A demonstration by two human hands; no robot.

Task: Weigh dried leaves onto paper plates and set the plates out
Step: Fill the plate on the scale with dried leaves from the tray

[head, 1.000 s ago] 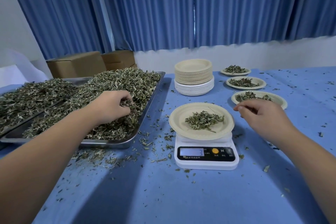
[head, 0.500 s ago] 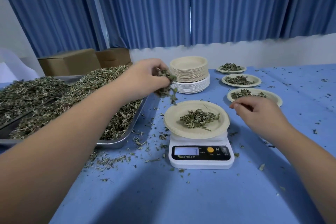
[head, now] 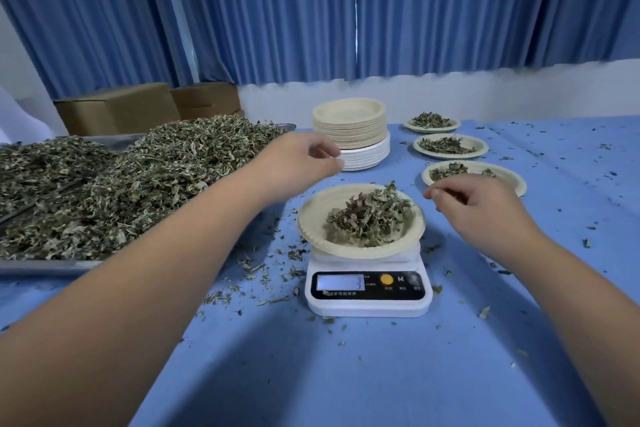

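Dried leaves (head: 369,218) heaped on a paper plate (head: 310,222) atop the scale (head: 369,307) — left hand (head: 298,166) hovers loose-fingered, empty; right hand (head: 485,208) curled, contents unclear.

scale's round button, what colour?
Yellow-orange. The button sits on the black front panel of the scale. Head view.

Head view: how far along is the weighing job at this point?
Done: three filled plates set out at right. In hand: a fourth plate of leaves sits on the scale, left hand and right hand near it; display unreadable. Left: setting it out; a plate stack and full trays suggest more.
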